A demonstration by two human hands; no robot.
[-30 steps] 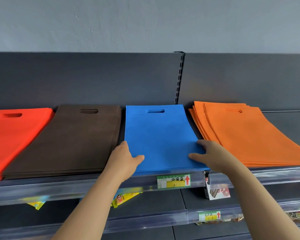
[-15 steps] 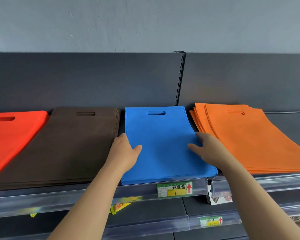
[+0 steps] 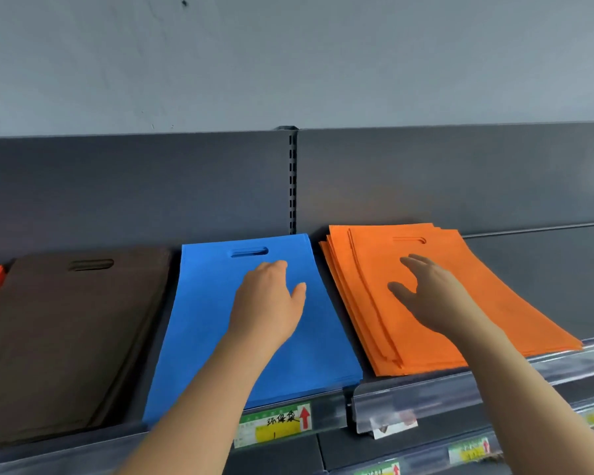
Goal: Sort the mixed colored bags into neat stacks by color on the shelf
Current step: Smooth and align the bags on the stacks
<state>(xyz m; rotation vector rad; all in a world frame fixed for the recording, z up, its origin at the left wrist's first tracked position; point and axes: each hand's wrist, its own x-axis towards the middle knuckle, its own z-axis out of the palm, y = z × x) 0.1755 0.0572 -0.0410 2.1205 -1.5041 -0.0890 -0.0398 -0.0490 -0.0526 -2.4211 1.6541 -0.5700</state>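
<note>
Hands are spread, gripping nothing: left hand (image 3: 268, 299) is laid on the blue stack (image 3: 199, 320); right hand (image 3: 429, 296) is held nearer, over the fanned orange stack (image 3: 367, 269) (long axis front-to-back).

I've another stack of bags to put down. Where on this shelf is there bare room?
The widest bare patch is the shelf right of the orange stack, running to the picture's edge. Only thin strips lie between the brown stack and blue stack, and between blue and orange. The left hand and right hand are over those two.
</note>
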